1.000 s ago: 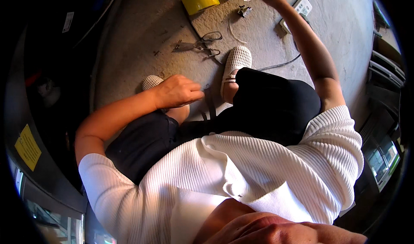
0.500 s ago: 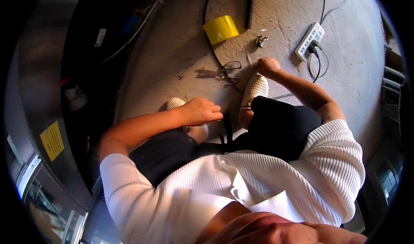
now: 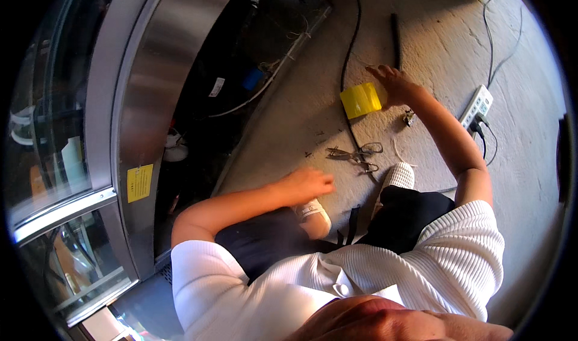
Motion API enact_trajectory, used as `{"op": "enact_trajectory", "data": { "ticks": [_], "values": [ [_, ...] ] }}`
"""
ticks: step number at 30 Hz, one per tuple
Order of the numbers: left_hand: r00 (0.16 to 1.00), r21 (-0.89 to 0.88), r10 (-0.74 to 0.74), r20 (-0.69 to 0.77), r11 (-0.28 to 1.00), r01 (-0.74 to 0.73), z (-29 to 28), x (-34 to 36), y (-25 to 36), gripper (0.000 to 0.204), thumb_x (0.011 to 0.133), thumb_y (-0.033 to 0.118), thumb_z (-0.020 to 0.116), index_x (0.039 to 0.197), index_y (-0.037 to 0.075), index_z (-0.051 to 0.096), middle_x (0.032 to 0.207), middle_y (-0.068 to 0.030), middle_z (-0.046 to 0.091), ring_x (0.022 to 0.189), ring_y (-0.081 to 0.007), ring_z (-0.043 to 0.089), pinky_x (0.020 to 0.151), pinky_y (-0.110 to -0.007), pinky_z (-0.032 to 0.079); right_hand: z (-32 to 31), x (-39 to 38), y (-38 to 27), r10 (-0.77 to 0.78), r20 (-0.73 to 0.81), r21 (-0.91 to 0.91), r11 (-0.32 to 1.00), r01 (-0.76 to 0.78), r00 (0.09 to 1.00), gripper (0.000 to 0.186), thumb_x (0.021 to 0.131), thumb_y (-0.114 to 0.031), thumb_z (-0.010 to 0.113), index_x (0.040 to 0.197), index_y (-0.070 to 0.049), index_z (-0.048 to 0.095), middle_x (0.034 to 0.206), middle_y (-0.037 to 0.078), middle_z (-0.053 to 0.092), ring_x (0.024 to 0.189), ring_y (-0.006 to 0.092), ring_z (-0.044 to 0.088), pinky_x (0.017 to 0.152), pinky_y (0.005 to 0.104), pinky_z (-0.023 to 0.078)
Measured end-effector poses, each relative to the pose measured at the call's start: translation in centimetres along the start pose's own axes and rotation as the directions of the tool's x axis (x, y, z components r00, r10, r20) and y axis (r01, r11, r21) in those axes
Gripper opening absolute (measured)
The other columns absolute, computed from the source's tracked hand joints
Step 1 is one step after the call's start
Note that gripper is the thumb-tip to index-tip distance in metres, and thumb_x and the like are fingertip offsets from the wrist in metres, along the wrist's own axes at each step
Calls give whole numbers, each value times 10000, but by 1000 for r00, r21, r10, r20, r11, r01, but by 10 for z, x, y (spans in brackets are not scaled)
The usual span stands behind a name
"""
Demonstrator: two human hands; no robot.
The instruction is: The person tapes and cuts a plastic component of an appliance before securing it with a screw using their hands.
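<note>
yellow packing-tape roll (image 3: 361, 100) lies on the concrete floor (image 3: 289, 115), far ahead of our feet and overlapping a black cable (image 3: 344, 64). we judge it fairly light but compact, firm through its wound body, with a glossy outer face that may feel slick, or tacky at a loose end (we see none). it looks hard to break, though it could roll if nudged. the best hold is probably across its width, thumb and fingers on opposite rims.

our right hand (image 3: 398, 88) is unclenched, fingers spread, just right of the roll and slightly beyond it; we cannot tell whether skin meets tape, but nothing is gripped. our left hand (image 3: 304, 184) hangs near, loosely curled, and we cannot tell whether anything is inside.

we find no readable writing on the roll. to the left, a yellow label (image 3: 139, 183) on the metal cabinet (image 3: 165, 70) bears small dark print, and a white label (image 3: 217, 87) sits farther off; both are too small to read.
</note>
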State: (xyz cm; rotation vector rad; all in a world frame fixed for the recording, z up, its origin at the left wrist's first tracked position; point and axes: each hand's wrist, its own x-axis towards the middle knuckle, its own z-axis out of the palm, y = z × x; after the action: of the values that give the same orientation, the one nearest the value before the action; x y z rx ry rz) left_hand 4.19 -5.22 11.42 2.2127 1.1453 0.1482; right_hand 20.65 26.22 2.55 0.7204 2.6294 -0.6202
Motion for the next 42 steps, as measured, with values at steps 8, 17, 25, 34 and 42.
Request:
{"op": "enact_trajectory", "data": {
  "ticks": [8, 17, 25, 34, 42],
  "values": [
    [865, 238, -353, -358, 861, 450, -127, 17, -40, 324, 863, 83, 595, 1186, 107, 607, 1209, -113, 562, 1103, -293, 568, 929, -408, 467, -5, 0, -15, 15, 155, 151, 988, -39, 988, 1272, 532, -276, 916, 1519, -261, 114, 1528, 209, 224, 1404, 424, 218, 1109, 594, 242],
    [93, -364, -629, -772, 557, 747, -245, 27, -305, 400, 975, 396, 493, 1266, 133, 575, 1211, -174, 579, 1086, -329, 574, 904, -477, 460, -46, -29, -26, -115, 7, 220, 969, 110, 993, 1075, 599, -316, 879, 1482, -191, 280, 1497, 178, 314, 1370, 397, 309, 1103, 546, 288],
    [89, -498, -788, -610, 468, 730, -262, 47, -302, 534, 927, 518, 529, 1250, 94, 569, 1205, -170, 588, 1127, -331, 547, 925, -498, 434, -50, -40, -23, -126, -37, 251, 959, 131, 991, 934, 654, -335, 844, 1441, -155, 374, 1405, 172, 449, 1322, 371, 394, 1093, 490, 333],
    [119, -851, -970, -213, 244, 466, -263, -5, -390, 477, 888, 503, 612, 1108, 85, 672, 1062, -126, 685, 932, -291, 654, 903, -447, 471, -47, -7, -44, -258, -87, 146, 952, 269, 962, 782, 756, -333, 766, 1416, -117, 405, 1341, 166, 518, 1250, 333, 487, 1032, 461, 398],
    [36, -826, -922, -386, 363, 432, -257, 38, -348, 383, 879, 355, 678, 1149, 86, 646, 1087, -127, 667, 964, -276, 642, 869, -440, 500, -36, 3, -49, -268, -74, 102, 956, 274, 961, 744, 787, -348, 743, 1411, -120, 410, 1304, 168, 541, 1208, 336, 525, 992, 471, 433]
  ]
}}
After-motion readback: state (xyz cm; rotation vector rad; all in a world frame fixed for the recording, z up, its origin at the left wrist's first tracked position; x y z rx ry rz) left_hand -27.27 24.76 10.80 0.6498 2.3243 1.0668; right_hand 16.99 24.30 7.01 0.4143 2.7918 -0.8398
